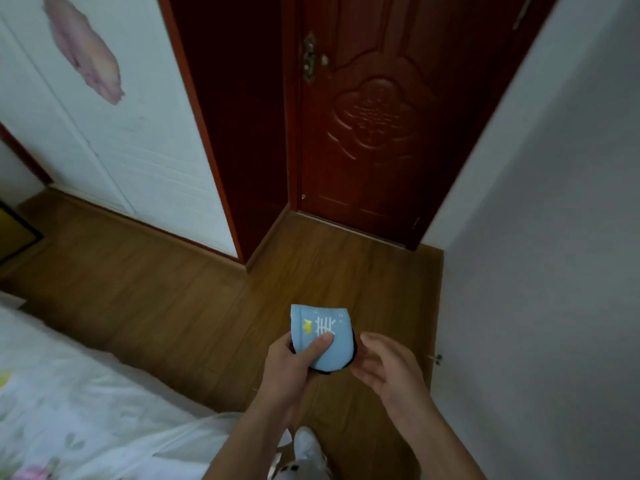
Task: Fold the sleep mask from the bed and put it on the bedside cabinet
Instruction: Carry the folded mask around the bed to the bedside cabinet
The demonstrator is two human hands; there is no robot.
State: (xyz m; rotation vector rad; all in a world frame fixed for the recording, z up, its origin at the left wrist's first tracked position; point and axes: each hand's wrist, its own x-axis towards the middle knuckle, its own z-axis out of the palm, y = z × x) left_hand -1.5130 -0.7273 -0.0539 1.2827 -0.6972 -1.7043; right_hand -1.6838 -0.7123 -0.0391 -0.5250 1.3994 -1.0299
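Both forearms enter from the bottom edge, above a white shoe point(306, 445) on the floor. Left hand point(294, 368): closed on the folded sleep mask point(323, 337), thumb pressed flat on its light blue face, fingers curled behind it. Mask condition: folded in half, printed white and yellow marks facing up, black backing visible along the right and lower edge. Right hand point(384, 365): half open, fingers loosely curved, positioned just beside the mask's right edge; contact with the black edge cannot be confirmed because of motion blur. Mask location: held in the air over the wooden floor point(173, 289), clear of the bed point(69, 393) at lower left. Beyond: a dark red door point(374, 126), a white wardrobe point(114, 133) to the left and a white wall point(554, 271) to the right.
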